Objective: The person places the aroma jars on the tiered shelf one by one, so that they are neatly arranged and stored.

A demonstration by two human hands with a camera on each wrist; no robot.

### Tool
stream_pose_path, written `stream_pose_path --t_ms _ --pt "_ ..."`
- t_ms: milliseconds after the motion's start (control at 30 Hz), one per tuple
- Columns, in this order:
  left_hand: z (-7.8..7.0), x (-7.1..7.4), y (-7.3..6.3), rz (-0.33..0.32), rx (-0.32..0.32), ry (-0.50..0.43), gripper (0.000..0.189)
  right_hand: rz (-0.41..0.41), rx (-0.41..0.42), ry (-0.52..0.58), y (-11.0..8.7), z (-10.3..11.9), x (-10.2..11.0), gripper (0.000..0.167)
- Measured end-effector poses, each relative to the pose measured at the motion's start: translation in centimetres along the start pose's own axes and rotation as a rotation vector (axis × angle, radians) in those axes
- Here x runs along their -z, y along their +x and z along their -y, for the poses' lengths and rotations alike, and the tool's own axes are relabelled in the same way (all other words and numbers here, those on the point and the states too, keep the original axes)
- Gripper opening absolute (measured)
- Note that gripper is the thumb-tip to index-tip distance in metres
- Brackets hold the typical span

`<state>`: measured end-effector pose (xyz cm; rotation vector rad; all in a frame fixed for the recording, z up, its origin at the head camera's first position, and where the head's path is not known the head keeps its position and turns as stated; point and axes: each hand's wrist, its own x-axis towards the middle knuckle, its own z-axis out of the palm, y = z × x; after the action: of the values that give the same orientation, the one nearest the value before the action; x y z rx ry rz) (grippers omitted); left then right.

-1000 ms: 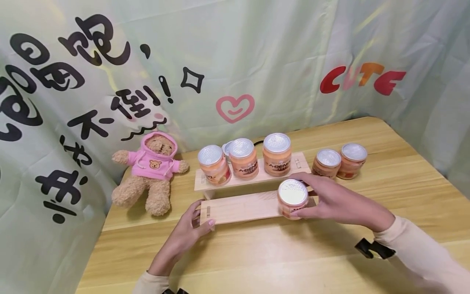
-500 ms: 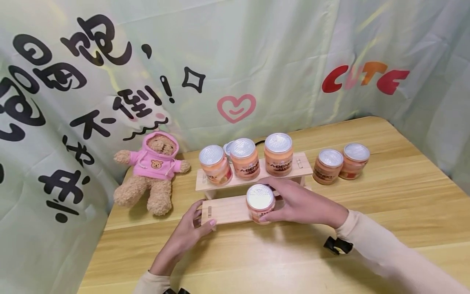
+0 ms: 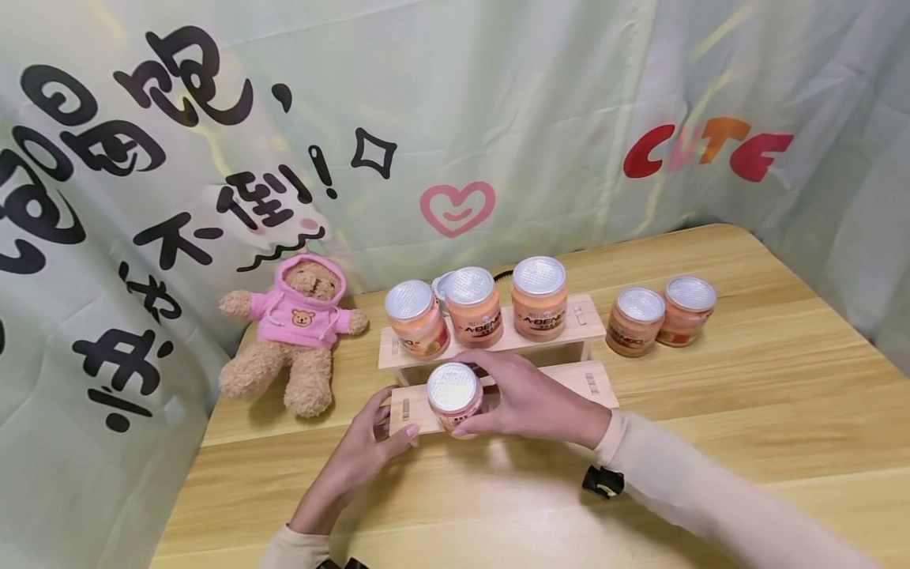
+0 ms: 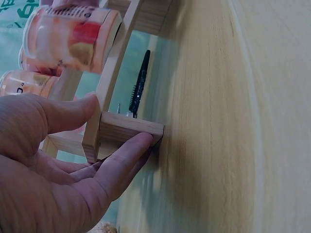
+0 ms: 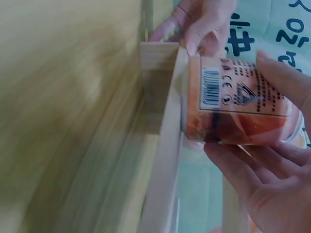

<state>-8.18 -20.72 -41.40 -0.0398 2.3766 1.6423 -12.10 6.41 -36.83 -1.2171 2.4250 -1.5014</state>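
Observation:
My right hand [image 3: 533,399] holds a jar [image 3: 453,387] with a silver lid and an orange printed label, thumb on the near side and fingers behind. The jar stands upright at the left part of the lower step [image 3: 596,385] of a two-tier wooden rack. In the right wrist view, the base of the jar is right at the board's face. My left hand [image 3: 366,442] grips the left end of that step; the left wrist view shows the thumb along the board [image 4: 116,68] and fingertips against its end support [image 4: 131,127]. Three similar jars [image 3: 472,308] stand on the upper tier.
Two more jars [image 3: 635,322] stand side by side on the table [image 3: 753,340], right of the rack. A teddy bear [image 3: 298,316] in a pink hoodie sits at the left. A printed curtain [image 3: 554,103] hangs behind. A black ridged strip [image 4: 138,87] shows behind the rack.
My right hand has moved left along the lower step with the jar, from its right end to near my left hand. The left hand stays at the step's left end.

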Motion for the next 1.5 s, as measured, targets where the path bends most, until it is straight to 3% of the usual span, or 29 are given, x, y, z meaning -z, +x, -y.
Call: stream_pose_path --t_ms 433,767,967,1167,1500 --pt "0.0 -0.1 0.0 -0.007 0.001 -0.002 0.082 -0.109 0.028 -0.053 1.2 -0.3 -2.3 0.075" --pt "-0.1 -0.1 0.0 -0.018 0.013 0.009 0.085 -0.121 0.020 -0.074 0.7 -0.3 -2.4 0.080" --pt "-0.1 -0.2 0.0 -0.024 0.029 0.011 0.086 -0.108 -0.030 -0.131 -0.9 0.0 -1.8 0.077" --pt "-0.1 -0.2 -0.1 -0.023 0.026 0.008 0.085 -0.116 -0.129 -0.098 -3.2 0.8 -0.6 0.074" --pt "-0.1 -0.1 -0.1 -0.023 0.028 0.023 0.085 -0.233 -0.161 -0.179 -7.1 1.2 2.4 0.065"
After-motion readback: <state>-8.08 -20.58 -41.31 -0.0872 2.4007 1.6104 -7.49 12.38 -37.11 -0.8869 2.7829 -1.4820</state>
